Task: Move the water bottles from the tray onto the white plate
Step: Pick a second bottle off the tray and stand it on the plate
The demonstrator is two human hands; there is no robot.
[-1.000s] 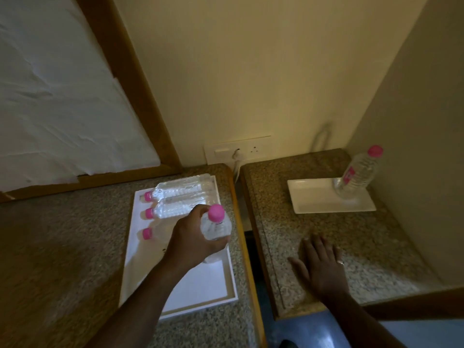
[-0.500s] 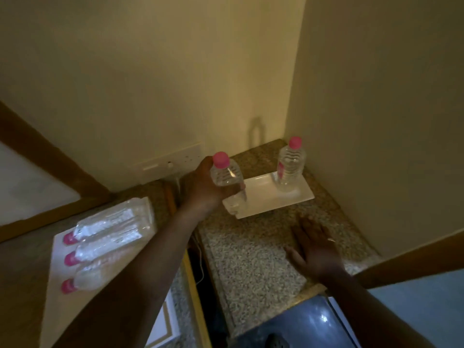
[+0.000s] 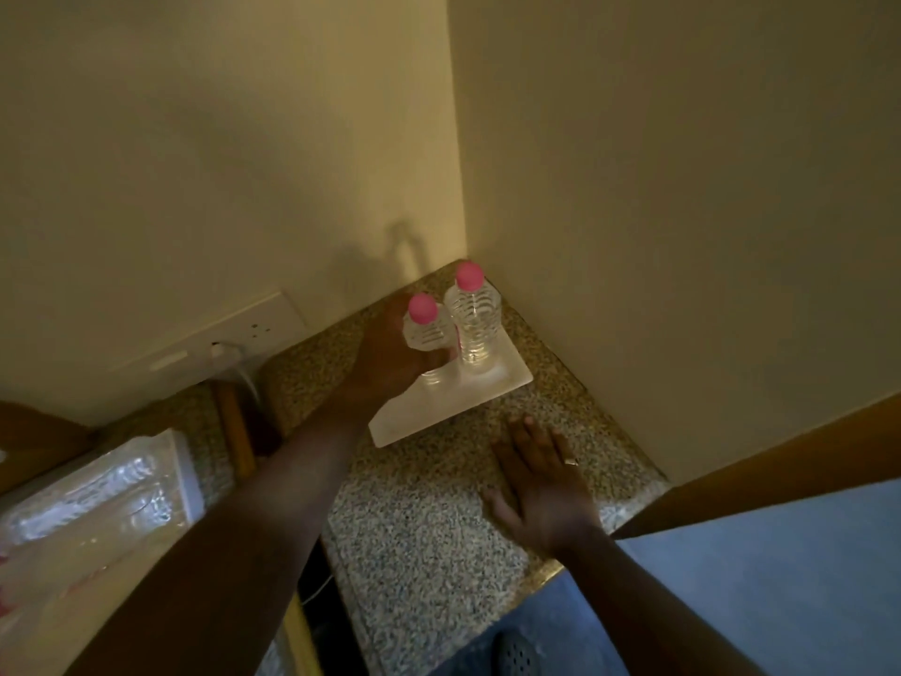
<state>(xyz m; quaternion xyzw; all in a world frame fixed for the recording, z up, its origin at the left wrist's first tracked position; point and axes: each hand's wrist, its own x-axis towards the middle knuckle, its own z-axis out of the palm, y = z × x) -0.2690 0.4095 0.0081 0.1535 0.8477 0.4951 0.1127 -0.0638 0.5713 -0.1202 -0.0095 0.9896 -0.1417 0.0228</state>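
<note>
My left hand (image 3: pixel 390 356) grips a clear water bottle with a pink cap (image 3: pixel 425 329), held upright with its base on the white plate (image 3: pixel 429 412). Right beside it, a second pink-capped bottle (image 3: pixel 474 324) stands upright on the plate's far end, near the wall corner. My right hand (image 3: pixel 538 485) lies flat, fingers spread, on the speckled stone counter (image 3: pixel 419 519) in front of the plate and holds nothing. At the lower left, the white tray (image 3: pixel 187 473) carries several bottles (image 3: pixel 92 495) lying on their sides, partly hidden by my left forearm.
Two walls meet in a corner just behind the plate. A wall socket panel (image 3: pixel 234 339) with a plug and cable sits left of the plate. A gap separates the tray's counter from the plate's counter. A wooden edge (image 3: pixel 780 456) runs at the right.
My left hand has carried the bottle from above the tray rightward and set it down on the plate beside the standing bottle. My right hand has stayed flat on the counter.
</note>
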